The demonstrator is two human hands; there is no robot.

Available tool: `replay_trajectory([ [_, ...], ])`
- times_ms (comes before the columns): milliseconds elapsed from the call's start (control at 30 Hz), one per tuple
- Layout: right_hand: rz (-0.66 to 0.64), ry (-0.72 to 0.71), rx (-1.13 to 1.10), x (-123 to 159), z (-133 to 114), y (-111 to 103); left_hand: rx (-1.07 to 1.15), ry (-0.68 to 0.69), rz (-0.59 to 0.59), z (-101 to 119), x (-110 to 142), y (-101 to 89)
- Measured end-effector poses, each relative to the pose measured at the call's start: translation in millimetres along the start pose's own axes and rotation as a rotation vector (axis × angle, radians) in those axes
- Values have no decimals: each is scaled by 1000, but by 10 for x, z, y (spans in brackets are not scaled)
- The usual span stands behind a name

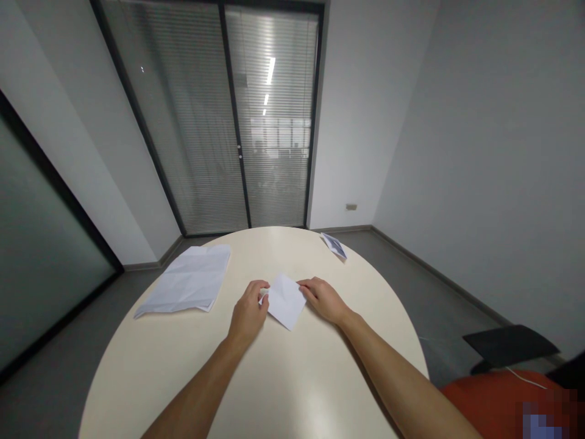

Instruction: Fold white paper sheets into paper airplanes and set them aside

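A small folded sheet of white paper (287, 303) lies between my hands over the round table, one corner pointing toward me. My left hand (249, 311) pinches its left corner between thumb and fingers. On the other side, my right hand (322, 297) has its thumb and index finger closed on the right corner, with the remaining fingers curled in. A crease runs near the paper's top corner.
The round cream table (283, 378) fills the foreground. Creased white sheets (189, 280) lie at its left; a small folded printed paper (334, 246) sits at the far right edge. A red chair (484, 390) with a black armrest (509, 344) stands at the right. Glass doors (269, 122) are beyond.
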State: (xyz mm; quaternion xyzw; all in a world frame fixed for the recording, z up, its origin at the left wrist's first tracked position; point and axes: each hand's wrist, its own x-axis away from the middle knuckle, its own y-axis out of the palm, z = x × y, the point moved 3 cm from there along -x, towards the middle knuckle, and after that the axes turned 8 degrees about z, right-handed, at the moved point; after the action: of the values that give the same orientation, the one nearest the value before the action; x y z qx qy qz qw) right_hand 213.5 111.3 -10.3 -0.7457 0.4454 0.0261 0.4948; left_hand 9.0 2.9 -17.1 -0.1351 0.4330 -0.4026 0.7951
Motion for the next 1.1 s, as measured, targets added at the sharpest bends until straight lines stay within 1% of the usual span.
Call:
replay_trajectory([
  [133,-6,3,-6,3,1,6,-115,13,-92,19,28,9],
  [300,13,60,16,10,36,28,-178,53,-173,56,42,17],
  [467,12,59,32,13,17,44,-254,103,-246,38,53,36],
  [600,17,16,48,13,8,42,-294,116,-275,43,56,38],
  [733,16,-94,40,19,24,49,-307,136,-300,76,53,30],
  [867,-17,-195,24,24,55,81,-250,174,-314,99,46,10],
  [1000,-23,-207,11,27,93,107,-185,228,-336,128,36,-34],
  [1100,-17,-208,-2,26,95,101,-168,262,-388,153,35,-71],
])
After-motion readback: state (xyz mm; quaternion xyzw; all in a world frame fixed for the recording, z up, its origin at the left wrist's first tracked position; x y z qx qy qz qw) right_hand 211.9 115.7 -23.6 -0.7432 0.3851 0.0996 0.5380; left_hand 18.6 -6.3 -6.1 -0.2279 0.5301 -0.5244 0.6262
